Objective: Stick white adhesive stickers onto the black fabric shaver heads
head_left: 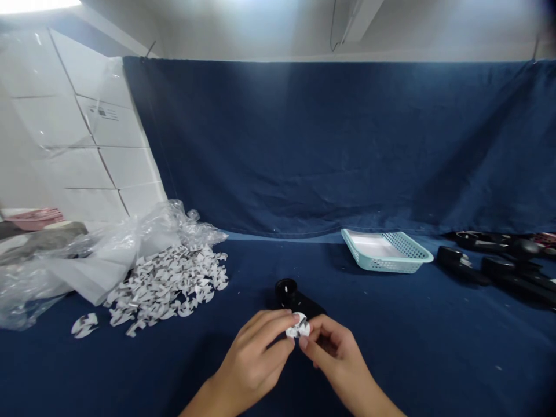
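Note:
My left hand (254, 353) and my right hand (334, 350) meet near the front of the blue-covered table. Both pinch one small white round sticker piece (298, 326) between their fingertips. Just behind the hands lies a black part with a round cup-like end (287, 289); the hands cover its near end. A heap of the same white, patterned pieces (167, 284) lies to the left, spilling from a clear plastic bag (108, 249).
A light-blue plastic basket (386, 250) stands at the back right. Several black parts (495, 263) lie along the far right. One stray white piece (84, 325) lies at the left. A blue cloth hangs behind; white boxes and a pink tray (35, 218) stand at the left.

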{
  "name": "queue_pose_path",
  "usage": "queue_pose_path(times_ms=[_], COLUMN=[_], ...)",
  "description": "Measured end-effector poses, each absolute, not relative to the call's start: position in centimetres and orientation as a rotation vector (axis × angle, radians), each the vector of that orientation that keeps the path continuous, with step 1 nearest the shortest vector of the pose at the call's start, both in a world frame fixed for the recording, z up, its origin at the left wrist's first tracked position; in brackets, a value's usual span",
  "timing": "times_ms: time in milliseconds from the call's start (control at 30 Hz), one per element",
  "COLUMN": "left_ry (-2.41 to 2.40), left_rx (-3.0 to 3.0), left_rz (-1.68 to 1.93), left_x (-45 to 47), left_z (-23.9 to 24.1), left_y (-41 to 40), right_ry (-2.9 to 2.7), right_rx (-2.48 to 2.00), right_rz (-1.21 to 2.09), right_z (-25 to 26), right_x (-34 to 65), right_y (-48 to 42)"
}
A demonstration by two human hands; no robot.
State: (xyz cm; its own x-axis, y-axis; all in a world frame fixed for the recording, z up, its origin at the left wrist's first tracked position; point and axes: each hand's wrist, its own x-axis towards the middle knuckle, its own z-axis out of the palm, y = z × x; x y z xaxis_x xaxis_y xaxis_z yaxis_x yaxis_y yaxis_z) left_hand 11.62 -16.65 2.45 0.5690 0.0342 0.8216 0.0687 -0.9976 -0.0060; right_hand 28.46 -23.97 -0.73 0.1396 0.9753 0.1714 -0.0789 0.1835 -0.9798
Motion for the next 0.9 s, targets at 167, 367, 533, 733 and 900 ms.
queue_pose_path(times_ms=[167,367,533,733,900], left_ry=[-0.108,-0.101,-0.119,-0.158,-0.158], left_rx=[-2.745,-2.773,-2.802,-2.821,-2.819], left_rz=[-1.444,-1.435,-1.429,-1.409,-1.402], left_x=[11.47,11.38,11.37,11.19,11.14], left_z=[2.29,2.15,1.94,1.69,1.65], left_y=[-16.51,-16.37,-16.26,-16.32,-16.23], right_ry=[-1.151,-1.174,-1.15,-1.15,-1.147], right_rx=[-1.029,-1.019,-1.027,-1.056,-1.064], right_rz=[1.059,1.056,1.074,1.065,1.046], right_z=[-0.77,-0.91,-1.18,-1.43,-1.57], right_x=[28.65,28.71,28.62,28.53,28.59], right_y=[-24.05,-24.11,-23.93,-23.92,-23.76])
